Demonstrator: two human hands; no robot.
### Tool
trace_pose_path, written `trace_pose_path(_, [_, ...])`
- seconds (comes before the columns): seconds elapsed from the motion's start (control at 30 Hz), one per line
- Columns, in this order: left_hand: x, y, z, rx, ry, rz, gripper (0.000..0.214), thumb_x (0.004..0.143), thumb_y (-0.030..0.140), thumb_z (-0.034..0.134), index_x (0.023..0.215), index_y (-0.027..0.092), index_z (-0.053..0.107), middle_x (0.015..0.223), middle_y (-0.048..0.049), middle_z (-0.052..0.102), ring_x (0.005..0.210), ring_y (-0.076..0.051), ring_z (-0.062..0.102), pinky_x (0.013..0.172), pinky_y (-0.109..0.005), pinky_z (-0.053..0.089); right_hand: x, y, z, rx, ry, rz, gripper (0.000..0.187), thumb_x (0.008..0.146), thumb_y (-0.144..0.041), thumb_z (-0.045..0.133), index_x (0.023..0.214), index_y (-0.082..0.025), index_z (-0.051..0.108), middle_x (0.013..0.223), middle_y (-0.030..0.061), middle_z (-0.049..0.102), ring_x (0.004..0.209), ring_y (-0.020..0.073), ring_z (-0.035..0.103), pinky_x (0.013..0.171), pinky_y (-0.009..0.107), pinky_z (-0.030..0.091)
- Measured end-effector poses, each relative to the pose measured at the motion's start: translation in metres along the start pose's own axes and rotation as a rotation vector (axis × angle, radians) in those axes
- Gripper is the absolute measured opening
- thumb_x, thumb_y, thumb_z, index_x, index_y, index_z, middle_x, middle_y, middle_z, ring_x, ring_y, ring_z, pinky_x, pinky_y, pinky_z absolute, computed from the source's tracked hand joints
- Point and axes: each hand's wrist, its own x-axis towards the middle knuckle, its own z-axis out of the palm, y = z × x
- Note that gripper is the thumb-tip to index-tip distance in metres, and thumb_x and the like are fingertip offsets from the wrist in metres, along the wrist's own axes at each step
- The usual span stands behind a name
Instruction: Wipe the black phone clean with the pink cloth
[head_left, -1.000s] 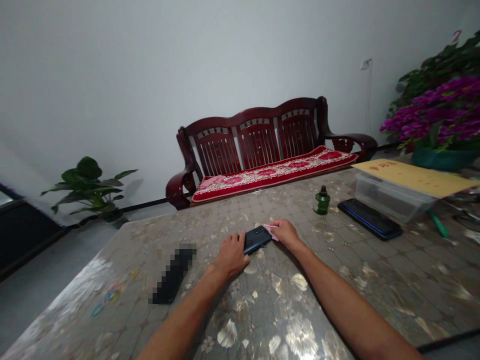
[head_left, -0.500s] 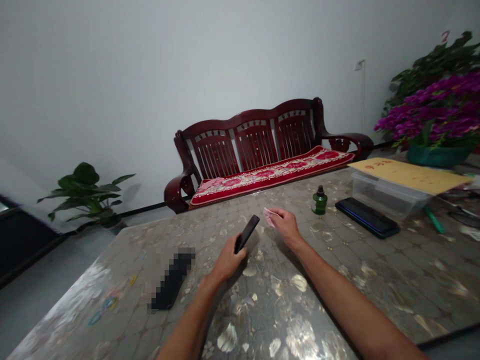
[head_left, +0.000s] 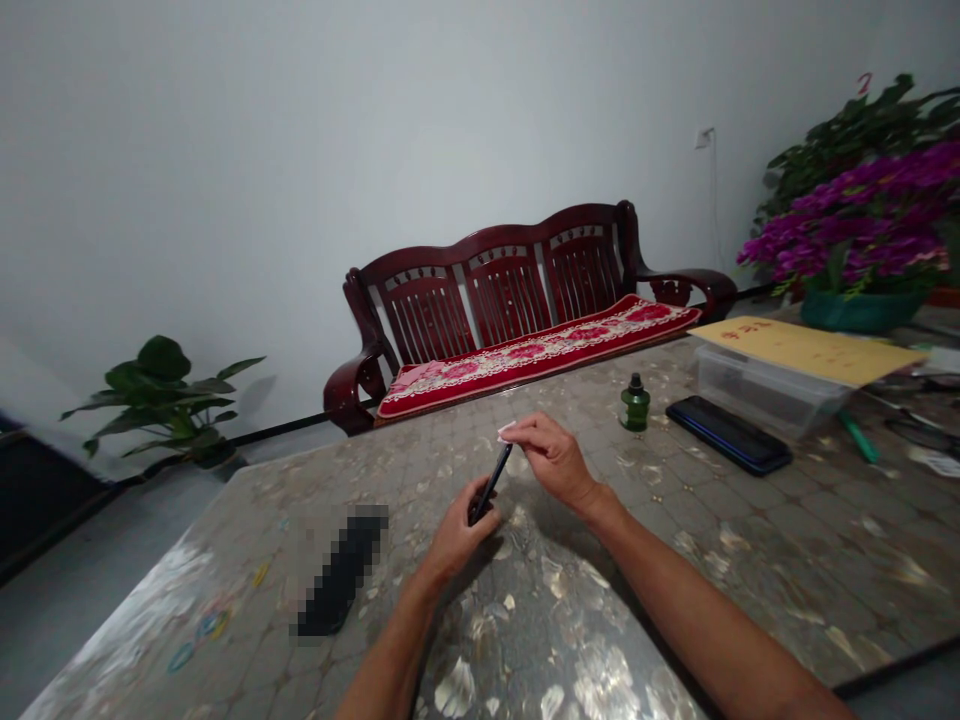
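Note:
My left hand (head_left: 463,530) grips a dark smartphone (head_left: 491,484) by its lower part, tilted up and seen nearly edge-on above the table. At the phone's upper end, my right hand (head_left: 553,458) pinches a small pale pink cloth or tissue (head_left: 506,432) and holds it against or just over the phone's top edge. Most of the pale piece is hidden by the fingers. Left of my left hand lies a dark, pixelated flat object (head_left: 341,575). Right of my right hand stands a small green bottle (head_left: 634,405) with a black cap.
Another phone (head_left: 727,434) lies beside a clear plastic box (head_left: 765,385) topped by a yellow sheet (head_left: 810,350). A green pen-like stick (head_left: 858,437) is near it. Coloured rubber bands (head_left: 212,624) lie at left. A wooden bench (head_left: 502,260) stands behind the patterned table (head_left: 540,600).
My right hand has moved left with the pale piece, from apart to the phone's top end. The phone has turned more edge-on in my left hand. The view has shifted slightly.

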Motion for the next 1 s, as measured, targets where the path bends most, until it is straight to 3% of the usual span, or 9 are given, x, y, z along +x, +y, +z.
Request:
trace_pose_path(0.07, [-0.002, 0.001, 0.0, -0.019, -0.018, 0.008, 0.06, 0.079, 0.051, 0.061, 0.131, 0.024, 0.053, 0.114, -0.0077, 0.065, 0.101, -0.024, 0.063, 0.094, -0.038, 0.05, -0.001, 0.004, 0.0, -0.065, -0.004, -0.007, 0.034, 0.092, -0.012, 0.05, 0.102, -0.028, 0.078, 0.098, 0.0039, 0.072, 0.096, 0.0168, 0.065, 0.089, 0.029, 0.051])
trace_pose_path(0.17, [-0.005, 0.002, 0.004, -0.142, -0.052, 0.017, 0.063, 0.075, 0.059, 0.065, 0.126, 0.024, 0.058, 0.11, -0.0069, 0.065, 0.101, -0.023, 0.062, 0.093, -0.037, 0.05, -0.004, 0.017, -0.001, -0.191, 0.028, 0.093, 0.036, 0.089, -0.01, 0.049, 0.102, -0.026, 0.078, 0.095, 0.0049, 0.071, 0.093, 0.0173, 0.064, 0.087, 0.029, 0.05])
trace_pose_path(0.3, [-0.009, 0.007, 0.016, -0.694, -0.061, -0.07, 0.07, 0.072, 0.059, 0.074, 0.127, 0.018, 0.06, 0.108, -0.0086, 0.064, 0.094, -0.021, 0.062, 0.095, -0.039, 0.052, -0.006, 0.031, -0.003, -0.187, 0.124, 0.23, 0.03, 0.087, -0.015, 0.052, 0.1, -0.024, 0.079, 0.092, 0.0053, 0.071, 0.088, 0.0177, 0.065, 0.083, 0.029, 0.051])
trace_pose_path(0.4, [-0.008, 0.02, 0.023, -1.145, -0.045, -0.119, 0.058, 0.081, 0.049, 0.075, 0.126, 0.014, 0.062, 0.109, -0.0089, 0.063, 0.093, -0.018, 0.063, 0.096, -0.039, 0.053, -0.006, 0.03, -0.003, -0.077, 0.215, 0.247, 0.026, 0.085, -0.02, 0.056, 0.098, -0.022, 0.079, 0.089, 0.0053, 0.071, 0.084, 0.0185, 0.065, 0.079, 0.03, 0.052])
trace_pose_path(0.5, [-0.002, 0.038, 0.024, -1.451, -0.046, -0.123, 0.049, 0.086, 0.042, 0.073, 0.123, 0.01, 0.063, 0.105, -0.0097, 0.065, 0.089, -0.017, 0.064, 0.093, -0.038, 0.055, -0.005, 0.021, -0.003, 0.007, 0.278, 0.24, 0.026, 0.085, -0.023, 0.057, 0.098, -0.02, 0.079, 0.087, 0.0053, 0.07, 0.081, 0.0182, 0.065, 0.073, 0.029, 0.053])
trace_pose_path(0.7, [0.018, 0.063, 0.016, -1.839, 0.104, -0.171, 0.052, 0.099, 0.053, 0.047, 0.121, 0.008, 0.062, 0.099, -0.014, 0.067, 0.087, -0.022, 0.067, 0.088, -0.047, 0.058, -0.012, -0.008, 0.001, -0.024, 0.295, 0.091, 0.022, 0.09, -0.019, 0.058, 0.1, -0.023, 0.078, 0.088, 0.0037, 0.068, 0.08, 0.0164, 0.064, 0.071, 0.027, 0.053])
trace_pose_path(0.8, [0.024, 0.066, 0.015, -1.939, 0.201, -0.233, 0.052, 0.099, 0.057, 0.045, 0.112, 0.011, 0.064, 0.099, -0.0136, 0.069, 0.089, -0.023, 0.068, 0.086, -0.051, 0.058, -0.018, -0.019, 0.007, -0.092, 0.251, -0.018, 0.026, 0.091, -0.014, 0.056, 0.103, -0.025, 0.077, 0.088, 0.0032, 0.067, 0.081, 0.0158, 0.064, 0.072, 0.027, 0.053])
trace_pose_path(1.0, [0.028, 0.066, 0.02, -1.994, 0.27, -0.327, 0.053, 0.099, 0.056, 0.043, 0.099, 0.01, 0.067, 0.09, -0.0148, 0.07, 0.084, -0.024, 0.069, 0.072, -0.039, 0.062, -0.03, -0.02, 0.02, -0.167, 0.131, -0.181, 0.039, 0.089, -0.003, 0.049, 0.112, -0.025, 0.073, 0.095, 0.005, 0.069, 0.088, 0.0173, 0.065, 0.077, 0.031, 0.056])
